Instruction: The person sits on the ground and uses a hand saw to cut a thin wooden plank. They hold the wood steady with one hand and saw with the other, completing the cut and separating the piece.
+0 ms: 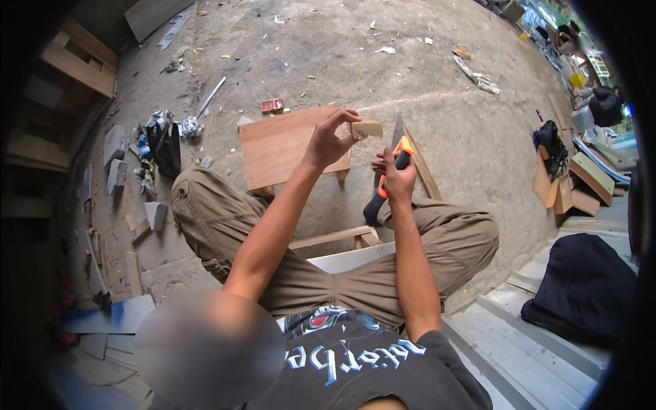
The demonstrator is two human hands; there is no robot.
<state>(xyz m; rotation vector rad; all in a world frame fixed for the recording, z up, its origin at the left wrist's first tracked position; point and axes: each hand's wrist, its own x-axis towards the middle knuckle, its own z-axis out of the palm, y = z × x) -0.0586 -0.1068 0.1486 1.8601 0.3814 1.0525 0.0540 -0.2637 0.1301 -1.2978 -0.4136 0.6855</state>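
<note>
Up front, small wood block [366, 129] pinched in left hand [326, 143], knife [391, 174] gripped in right hand [398, 179] just beside.

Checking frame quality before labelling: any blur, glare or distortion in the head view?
Head view: strong fisheye bending, black vignette at the rim; soft even daylight, no glare. Left hand with small wood block and right hand with orange-handled saw are sharp; a blurred patch sits at lower left.

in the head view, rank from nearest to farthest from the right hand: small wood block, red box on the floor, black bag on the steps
1. Small wood block, just left of the right hand, in the left hand's fingers.
2. Red box, on the floor farther left.
3. Black bag, lower right on the steps.
</note>
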